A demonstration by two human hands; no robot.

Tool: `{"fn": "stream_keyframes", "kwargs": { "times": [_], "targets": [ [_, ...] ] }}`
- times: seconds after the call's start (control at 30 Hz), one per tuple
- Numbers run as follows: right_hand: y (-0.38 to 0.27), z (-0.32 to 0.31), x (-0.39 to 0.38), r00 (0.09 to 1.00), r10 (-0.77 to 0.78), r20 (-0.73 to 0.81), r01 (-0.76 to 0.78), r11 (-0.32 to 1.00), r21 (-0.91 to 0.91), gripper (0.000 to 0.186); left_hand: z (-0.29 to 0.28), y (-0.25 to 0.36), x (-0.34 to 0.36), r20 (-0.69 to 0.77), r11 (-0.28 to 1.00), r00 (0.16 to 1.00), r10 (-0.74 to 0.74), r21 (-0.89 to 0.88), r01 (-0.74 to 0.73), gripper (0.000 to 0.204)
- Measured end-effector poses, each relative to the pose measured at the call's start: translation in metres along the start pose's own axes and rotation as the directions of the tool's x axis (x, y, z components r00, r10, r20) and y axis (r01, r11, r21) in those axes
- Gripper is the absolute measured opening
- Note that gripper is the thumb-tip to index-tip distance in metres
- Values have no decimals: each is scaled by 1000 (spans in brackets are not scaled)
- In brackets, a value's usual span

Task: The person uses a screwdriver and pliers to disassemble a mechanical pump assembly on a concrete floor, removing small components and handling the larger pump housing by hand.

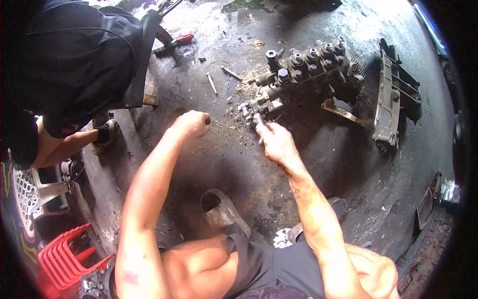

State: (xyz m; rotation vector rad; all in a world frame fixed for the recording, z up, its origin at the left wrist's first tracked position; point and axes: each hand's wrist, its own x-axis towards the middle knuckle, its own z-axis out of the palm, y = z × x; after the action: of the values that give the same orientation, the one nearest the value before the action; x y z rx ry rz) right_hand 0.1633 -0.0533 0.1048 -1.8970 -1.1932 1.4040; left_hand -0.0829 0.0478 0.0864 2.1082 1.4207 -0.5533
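Note:
A greasy metal pump assembly (311, 72) with a row of upright fittings lies on the concrete floor. My right hand (274, 142) grips a metal tool (259, 121) against the smaller fittings at the pump's near left end. My left hand (194, 124) is closed a short way to the left, apart from the pump, around something small and dark that I cannot make out. Two loose bolts (211, 83) lie beyond my hands, among gritty debris scattered by the pump.
A co-worker in black (74, 70) bends at the upper left, near a red-handled tool (184, 39). A long metal housing (386, 109) lies at the right. Stacked red plastic stools (62, 256) and a pale perforated panel (30, 194) are at the lower left.

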Motion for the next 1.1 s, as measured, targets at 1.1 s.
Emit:
{"fn": "stream_keyframes", "kwargs": {
  "times": [1.1],
  "targets": [
    [64,17,6,994,-108,-11,109,992,59,32,56,1,-59,279,997,959,-44,78,23,28]
  ]
}}
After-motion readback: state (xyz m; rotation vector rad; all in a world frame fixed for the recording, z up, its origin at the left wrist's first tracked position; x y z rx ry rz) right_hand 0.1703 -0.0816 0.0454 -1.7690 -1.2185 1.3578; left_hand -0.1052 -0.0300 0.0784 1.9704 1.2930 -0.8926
